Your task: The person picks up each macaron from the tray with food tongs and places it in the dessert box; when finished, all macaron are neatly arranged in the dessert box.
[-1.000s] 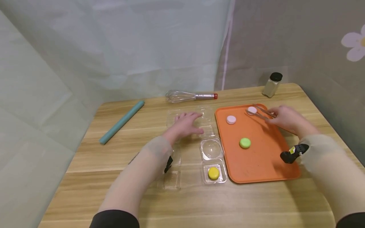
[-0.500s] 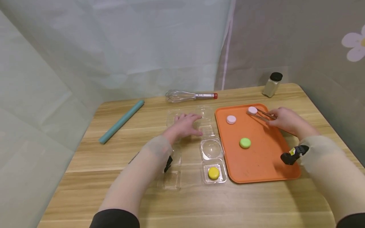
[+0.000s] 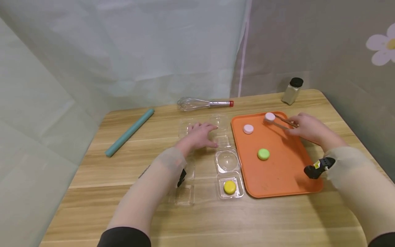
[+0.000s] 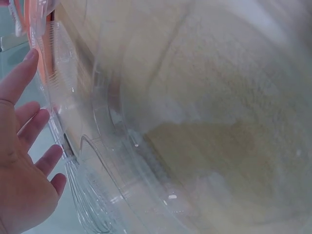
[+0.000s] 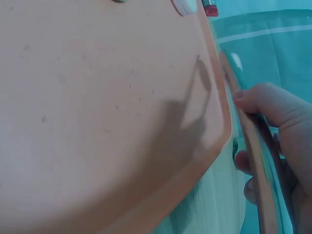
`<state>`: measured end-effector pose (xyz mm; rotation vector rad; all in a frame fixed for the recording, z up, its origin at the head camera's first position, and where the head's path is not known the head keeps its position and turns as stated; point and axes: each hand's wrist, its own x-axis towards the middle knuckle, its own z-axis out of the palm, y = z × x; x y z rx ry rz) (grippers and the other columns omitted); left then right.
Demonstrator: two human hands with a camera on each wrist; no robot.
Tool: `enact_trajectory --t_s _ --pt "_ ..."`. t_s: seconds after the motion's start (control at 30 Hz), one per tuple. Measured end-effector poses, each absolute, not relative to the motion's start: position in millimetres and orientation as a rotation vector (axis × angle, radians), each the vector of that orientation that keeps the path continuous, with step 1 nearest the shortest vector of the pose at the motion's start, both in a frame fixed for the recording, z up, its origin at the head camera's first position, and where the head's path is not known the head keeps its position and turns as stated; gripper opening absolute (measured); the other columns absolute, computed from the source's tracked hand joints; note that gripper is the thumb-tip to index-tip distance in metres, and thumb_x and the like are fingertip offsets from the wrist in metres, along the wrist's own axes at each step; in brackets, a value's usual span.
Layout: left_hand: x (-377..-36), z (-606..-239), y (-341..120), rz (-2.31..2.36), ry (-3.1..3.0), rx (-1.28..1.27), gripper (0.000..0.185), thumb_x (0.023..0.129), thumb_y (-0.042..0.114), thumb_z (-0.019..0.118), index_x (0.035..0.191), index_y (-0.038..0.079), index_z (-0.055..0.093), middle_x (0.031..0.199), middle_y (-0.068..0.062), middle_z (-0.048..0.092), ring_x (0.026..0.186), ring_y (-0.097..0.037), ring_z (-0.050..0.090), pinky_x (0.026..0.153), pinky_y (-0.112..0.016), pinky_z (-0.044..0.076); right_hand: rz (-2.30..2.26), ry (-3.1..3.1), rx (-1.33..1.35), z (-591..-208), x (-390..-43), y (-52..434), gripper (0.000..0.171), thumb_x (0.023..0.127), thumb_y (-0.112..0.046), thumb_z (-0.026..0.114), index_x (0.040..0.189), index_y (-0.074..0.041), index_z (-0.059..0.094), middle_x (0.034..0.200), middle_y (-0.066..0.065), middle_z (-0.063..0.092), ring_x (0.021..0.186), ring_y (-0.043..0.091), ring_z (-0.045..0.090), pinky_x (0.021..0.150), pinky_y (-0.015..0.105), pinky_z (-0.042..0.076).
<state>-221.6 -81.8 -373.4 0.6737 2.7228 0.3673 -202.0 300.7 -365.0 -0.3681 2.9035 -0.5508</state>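
My right hand grips a pair of brown tongs whose tips pinch a pink macaron at the far edge of the orange tray. A second pink macaron and a green one lie on the tray. My left hand rests flat, fingers straight, on an empty clear plastic box left of the tray. In the left wrist view its fingers lie beside the clear plastic. The right wrist view shows the tongs in my fingers over the tray's corner.
A clear clamshell holds a yellow macaron next to the tray's near left side. Another clear box lies under my left forearm. A whisk, a teal rolling pin and a shaker jar sit farther back.
The tongs' tips have drawn back slightly onto the far pink macaron, which now sits right at their end. The left hand has stayed put.
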Motion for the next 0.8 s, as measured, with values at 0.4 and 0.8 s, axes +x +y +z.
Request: enact_trajectory --t_s 0.4,0.8 --pt "-219.7 -374.2 -83.1 0.333 2.717 0.669 0.078 0.075 0.049 0.073 0.141 0.023 0.042 0.146 -0.002 0.036 0.126 -0.029 0.031 0.106 -0.054 0.011 -0.53 2.915 -0.552 -349.0 -193.9 262.9 0.047 0.082 -0.025 0.07 0.119 0.001 0.061 0.1 0.016 0.055 0.086 0.029 0.051 0.073 0.045 0.042" --pt "-218.7 -377.2 -81.6 0.328 2.727 0.692 0.076 0.076 0.05 0.072 0.141 0.024 0.042 0.145 0.0 0.037 0.125 -0.028 0.032 0.106 -0.056 0.013 -0.546 2.82 -0.75 -345.1 -190.4 230.3 0.044 0.082 -0.026 0.07 0.122 -0.008 0.062 0.099 0.007 0.056 0.086 0.022 0.051 0.07 0.038 0.043"
